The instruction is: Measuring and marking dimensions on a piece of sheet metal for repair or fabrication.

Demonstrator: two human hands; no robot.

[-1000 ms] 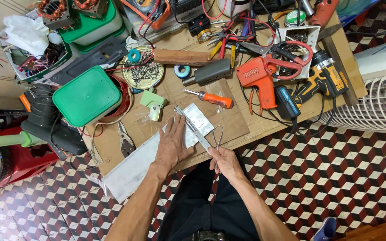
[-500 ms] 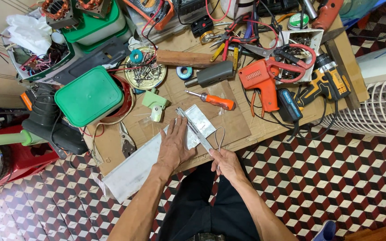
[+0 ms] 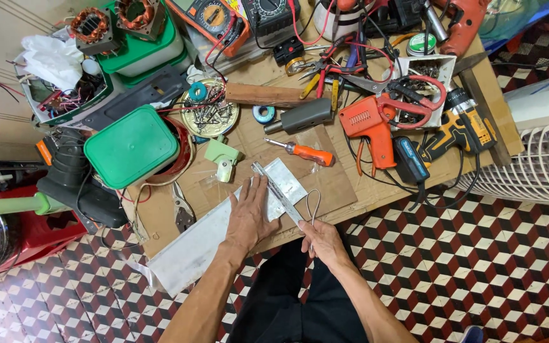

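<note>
Change: hands barely shifted since the earlier frame; view drew closer.
Left hand: flat, fingers spread, no closed grip, pressing pale sheet strip onto cardboard surface.
Right hand: narrow grip closed on metal ruler, laid diagonally across the strip.
Step, judged: measuring or marking; next calls for a steady ruler.
Nearby: orange screwdriver, green box.

Home repair workshop: cluttered workbench, cordless drill, multimeter, motor windings.
</note>
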